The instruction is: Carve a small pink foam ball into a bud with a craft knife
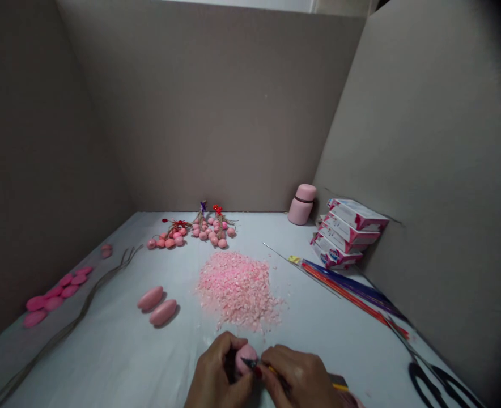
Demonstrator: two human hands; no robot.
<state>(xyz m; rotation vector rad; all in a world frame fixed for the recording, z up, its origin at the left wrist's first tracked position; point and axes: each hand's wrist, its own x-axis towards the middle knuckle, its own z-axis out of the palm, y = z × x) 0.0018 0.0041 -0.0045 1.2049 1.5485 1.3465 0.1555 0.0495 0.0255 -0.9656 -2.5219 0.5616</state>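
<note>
My left hand (220, 374) is closed round a small pink ball (245, 354) that looks like carved soap. From the other side my right hand (299, 377) grips a cutter knife (249, 362), its dark blade lying against the ball's face. A yellow and dark part of the handle shows past my right hand; the rest is hidden by the fingers. Just beyond both hands spreads a heap of pink shavings (237, 289). Two smooth pink oval bars (163, 313) lie to the left of the heap.
Bunches of pink balls on stems (212, 229) lie at the back. On the left are flat bright-pink ovals (55, 294) and long brown stems (84, 306). Rightward are a pink flask (302, 205), stacked boxes (346, 232), red sticks (344, 292) and scissors (429, 368). Grey walls enclose the table.
</note>
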